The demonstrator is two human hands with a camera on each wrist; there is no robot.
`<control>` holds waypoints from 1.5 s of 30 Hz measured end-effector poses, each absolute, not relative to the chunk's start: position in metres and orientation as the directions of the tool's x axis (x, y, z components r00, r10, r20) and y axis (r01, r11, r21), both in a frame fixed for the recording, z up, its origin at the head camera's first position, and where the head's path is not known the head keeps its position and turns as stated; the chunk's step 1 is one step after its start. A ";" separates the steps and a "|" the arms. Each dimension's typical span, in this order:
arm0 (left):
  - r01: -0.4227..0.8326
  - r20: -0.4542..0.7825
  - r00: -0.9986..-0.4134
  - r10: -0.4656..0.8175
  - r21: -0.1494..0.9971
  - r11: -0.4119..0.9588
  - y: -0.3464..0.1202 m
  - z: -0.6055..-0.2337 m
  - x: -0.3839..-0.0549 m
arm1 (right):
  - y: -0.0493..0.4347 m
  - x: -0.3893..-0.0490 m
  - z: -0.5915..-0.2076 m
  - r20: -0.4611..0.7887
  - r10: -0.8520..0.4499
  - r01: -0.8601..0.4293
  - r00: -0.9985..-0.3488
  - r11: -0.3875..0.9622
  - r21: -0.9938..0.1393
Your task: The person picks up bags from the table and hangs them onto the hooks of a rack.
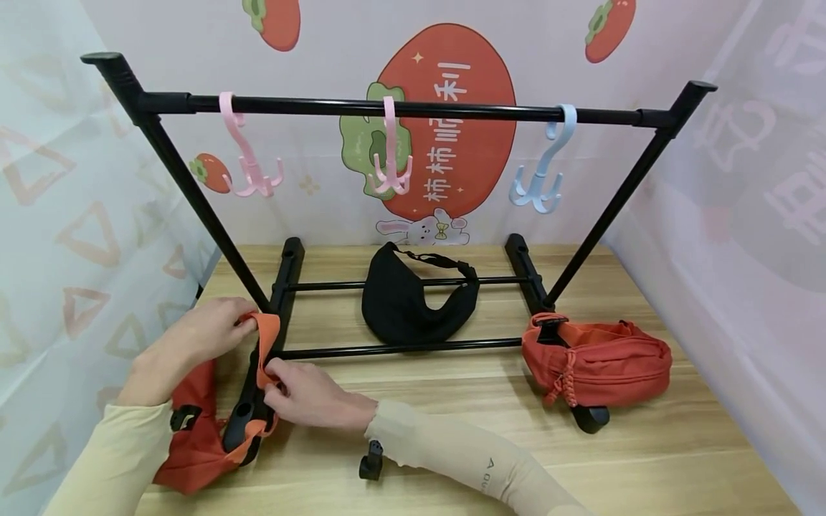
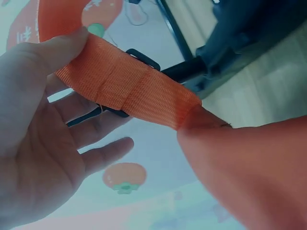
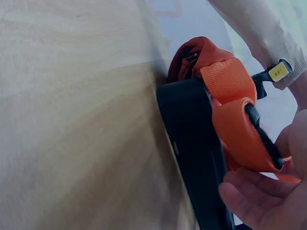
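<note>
On the left, a red waist bag point(image 1: 193, 459) lies against the foot of the black rack point(image 1: 284, 279). Its orange strap point(image 1: 267, 337) runs over that foot. My left hand point(image 1: 209, 326) pinches the strap's upper part; in the left wrist view the thumb lies over the webbing near a black buckle point(image 2: 144, 58), with the other fingers behind. Lower down, my right hand point(image 1: 316, 394) holds the same strap between thumb and fingers. Close up in the right wrist view, the doubled webbing point(image 3: 244, 136) carries a black slider, and some fingertips are hidden behind it.
A black sling bag point(image 1: 400, 308) rests across the rack's lower bars. Another red waist bag point(image 1: 619, 365) sits on the right foot. Two pink hooks point(image 1: 389, 150) and a blue hook point(image 1: 542, 158) hang from the top bar. Patterned cloth surrounds the wooden table point(image 1: 452, 401).
</note>
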State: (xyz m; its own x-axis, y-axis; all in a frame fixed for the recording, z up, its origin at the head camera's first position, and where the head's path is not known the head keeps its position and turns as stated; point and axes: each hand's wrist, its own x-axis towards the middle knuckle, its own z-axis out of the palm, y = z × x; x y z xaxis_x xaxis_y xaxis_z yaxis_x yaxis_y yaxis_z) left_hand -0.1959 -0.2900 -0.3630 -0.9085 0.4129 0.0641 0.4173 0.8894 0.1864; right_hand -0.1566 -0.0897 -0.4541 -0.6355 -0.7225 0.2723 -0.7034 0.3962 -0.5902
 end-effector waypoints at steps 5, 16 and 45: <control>0.425 0.127 -0.904 0.408 0.195 0.884 -0.286 -0.349 -0.190 | -0.082 -0.161 -0.444 0.348 -0.694 -0.708 -0.630 0.331 -0.623; 0.515 0.357 -0.839 0.411 0.273 0.813 -0.282 -0.340 -0.184 | -0.071 -0.168 -0.425 0.427 -0.668 -0.712 -0.610 0.226 -0.664; 0.701 0.743 -0.604 0.288 0.323 0.635 -0.275 -0.314 -0.173 | -0.056 -0.170 -0.381 0.656 -0.583 -0.863 -0.479 0.178 -0.472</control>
State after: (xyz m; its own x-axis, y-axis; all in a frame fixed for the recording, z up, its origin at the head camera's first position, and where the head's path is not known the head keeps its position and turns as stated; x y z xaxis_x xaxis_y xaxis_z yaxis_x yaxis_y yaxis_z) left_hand -0.1733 -0.2754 -0.3144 -0.6036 0.2880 0.7435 0.7014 0.6351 0.3235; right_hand -0.1700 -0.0564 -0.3813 -0.4793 -0.5825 0.6565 -0.8632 0.1780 -0.4723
